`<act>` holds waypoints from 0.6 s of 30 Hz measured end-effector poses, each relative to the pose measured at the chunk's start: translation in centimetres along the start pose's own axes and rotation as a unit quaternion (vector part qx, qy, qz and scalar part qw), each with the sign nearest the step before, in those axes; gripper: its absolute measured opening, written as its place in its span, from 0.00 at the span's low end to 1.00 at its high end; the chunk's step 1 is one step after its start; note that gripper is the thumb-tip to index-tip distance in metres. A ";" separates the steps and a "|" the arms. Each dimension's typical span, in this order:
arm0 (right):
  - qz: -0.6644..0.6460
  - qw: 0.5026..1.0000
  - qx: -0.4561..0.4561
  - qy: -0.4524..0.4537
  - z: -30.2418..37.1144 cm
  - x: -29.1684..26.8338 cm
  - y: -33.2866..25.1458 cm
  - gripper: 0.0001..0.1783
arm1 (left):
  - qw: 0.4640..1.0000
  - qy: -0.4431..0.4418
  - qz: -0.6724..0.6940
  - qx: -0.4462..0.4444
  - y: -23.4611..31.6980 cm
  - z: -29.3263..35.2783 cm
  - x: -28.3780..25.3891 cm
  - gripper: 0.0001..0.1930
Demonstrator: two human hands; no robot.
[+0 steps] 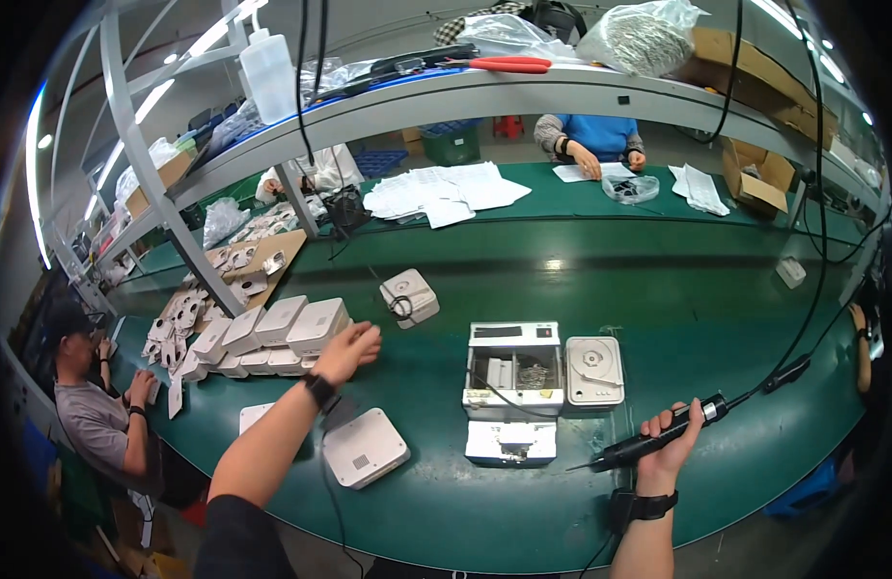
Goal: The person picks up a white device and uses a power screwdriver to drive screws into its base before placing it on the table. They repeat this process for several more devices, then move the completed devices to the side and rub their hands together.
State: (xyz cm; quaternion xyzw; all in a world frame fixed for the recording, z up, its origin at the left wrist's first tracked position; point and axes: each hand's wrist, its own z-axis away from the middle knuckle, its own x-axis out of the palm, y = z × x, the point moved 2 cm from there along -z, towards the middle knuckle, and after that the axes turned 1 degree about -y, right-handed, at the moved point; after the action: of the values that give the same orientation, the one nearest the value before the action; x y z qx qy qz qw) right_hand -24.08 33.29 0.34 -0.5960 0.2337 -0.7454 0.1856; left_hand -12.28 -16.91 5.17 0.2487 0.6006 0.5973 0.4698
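My right hand (pixel 670 446) is wrapped round a black electric screwdriver (pixel 653 439), its thin bit pointing left above the bench. My left hand (pixel 347 353) reaches over the bench beside the end of a stack of white plastic housings (pixel 318 324). Its fingers are loosely bent and apart from the thumb, with nothing visible in them; contact with the stack is unclear. Below that arm lies a white square housing (pixel 366 448). Between my hands stands a white screw feeder (pixel 513 381) with small screws inside. Touching its right side is an open round-patterned white housing (pixel 594 372).
A white unit with a coiled black cable (pixel 408 297) lies farther back. Small white parts (pixel 180 323) cover cardboard at left, near a seated co-worker (pixel 103 396). Papers (pixel 446 191) and another person's hands (pixel 586 162) are across the bench. A metal shelf (pixel 523 92) spans above; black cables (pixel 820 193) hang at right.
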 end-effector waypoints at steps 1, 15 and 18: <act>0.001 1.000 -0.004 0.004 0.1 -0.1 0.1 0.19 | 0.995 -0.004 -0.076 0.058 0.3 2.6 0.7 0.33; 0.202 0.916 -0.094 -0.334 6.9 5.3 -0.7 0.25 | 0.897 -0.084 -0.347 0.260 -4.2 20.7 3.8 0.41; 0.248 0.900 -0.113 -0.341 9.4 7.2 -1.6 0.21 | 0.876 -0.183 -0.318 0.312 -2.9 20.3 7.2 0.41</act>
State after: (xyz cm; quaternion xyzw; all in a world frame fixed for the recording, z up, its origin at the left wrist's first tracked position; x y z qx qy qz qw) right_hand -16.51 29.42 8.76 -0.7535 0.3790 -0.3946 0.3646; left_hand 2.83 -1.33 3.67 0.2824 0.7057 0.1413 0.6342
